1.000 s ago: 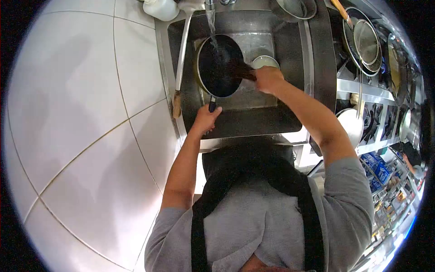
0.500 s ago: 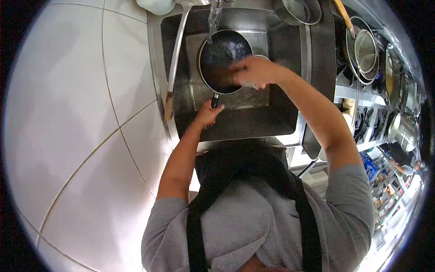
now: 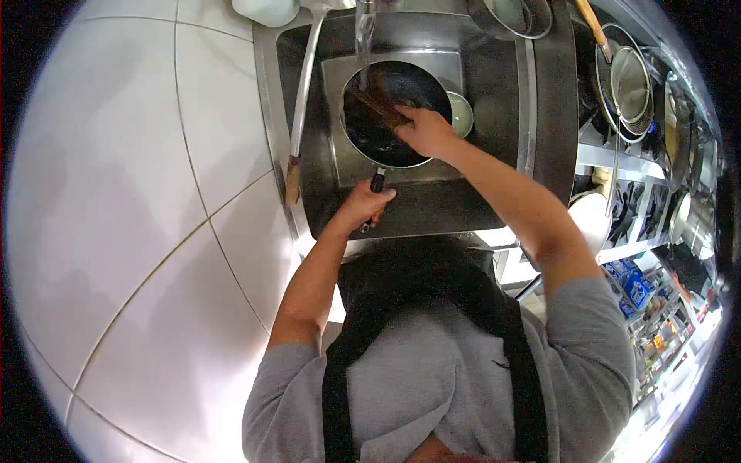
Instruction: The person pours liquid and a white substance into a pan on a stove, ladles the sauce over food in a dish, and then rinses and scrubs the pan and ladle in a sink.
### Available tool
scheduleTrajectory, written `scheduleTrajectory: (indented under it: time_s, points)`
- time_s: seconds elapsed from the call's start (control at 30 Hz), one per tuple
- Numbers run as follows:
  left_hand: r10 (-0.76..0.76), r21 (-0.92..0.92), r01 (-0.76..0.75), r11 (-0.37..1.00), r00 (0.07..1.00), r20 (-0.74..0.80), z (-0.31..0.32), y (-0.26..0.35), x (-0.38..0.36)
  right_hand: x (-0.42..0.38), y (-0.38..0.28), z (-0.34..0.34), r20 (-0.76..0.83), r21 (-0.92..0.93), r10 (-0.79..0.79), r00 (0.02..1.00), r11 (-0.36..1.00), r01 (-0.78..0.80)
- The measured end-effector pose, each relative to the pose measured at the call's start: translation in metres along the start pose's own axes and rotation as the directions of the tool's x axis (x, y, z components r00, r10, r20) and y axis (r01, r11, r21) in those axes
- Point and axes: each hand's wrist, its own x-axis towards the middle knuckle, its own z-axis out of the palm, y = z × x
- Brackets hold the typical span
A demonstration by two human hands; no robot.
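Note:
A dark frying pan [image 3: 413, 91] is held over the sink basin [image 3: 482, 166], under a stream of running water [image 3: 364, 38]. My left hand [image 3: 366, 204] is closed around its black handle [image 3: 377, 182]. Inside the pan, my right hand [image 3: 426, 133] grips a brown bamboo scrubbing brush [image 3: 377, 103]. The brush's bristles point up and left, close to where the water falls. To the right of the pan, partly hidden by it and my right hand, a small pale round bowl [image 3: 461, 114] sits in the basin.
A long metal utensil with a wooden end [image 3: 292, 180] lies along the sink's left rim. At the back right is a metal pot [image 3: 513, 17]. Strainers [image 3: 629, 85] and shelving stand to the right. A white tiled wall [image 3: 116, 139] borders the left.
The pan and my left hand have shifted slightly right and down. My right hand has moved slightly lower, and the brush, blurred before, now shows clearly. More of the bowl shows.

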Motion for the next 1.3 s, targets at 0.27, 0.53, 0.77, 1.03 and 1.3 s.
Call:
scheduleTrajectory:
  time_s: [0.27,0.53,0.77,1.03,1.3]
  points:
    - [-0.078,-0.111,0.086,0.990,0.994,0.077,-0.016,0.012,-0.022,-0.011,-0.007,-0.052,0.253,-0.119,-0.197,0.947,0.965,0.232]
    - [-0.088,-0.176,0.097,0.980,0.994,0.060,-0.005,0.005,-0.024,0.002,-0.010,-0.029,0.151,-0.010,-0.180,0.972,0.983,0.183]
    - [-0.126,0.077,0.154,0.985,0.950,-0.286,0.046,0.042,-0.020,0.017,-0.045,0.011,-0.005,0.362,0.076,0.997,0.930,-0.069]
    - [0.027,0.290,0.125,0.949,0.882,-0.470,0.020,0.029,-0.046,0.019,0.013,0.027,0.243,0.478,-0.121,0.962,0.878,-0.010]
    - [-0.236,0.011,0.243,0.970,0.952,-0.196,0.027,0.054,-0.095,-0.013,0.062,0.014,-0.208,-0.392,-0.108,0.972,0.920,0.018]
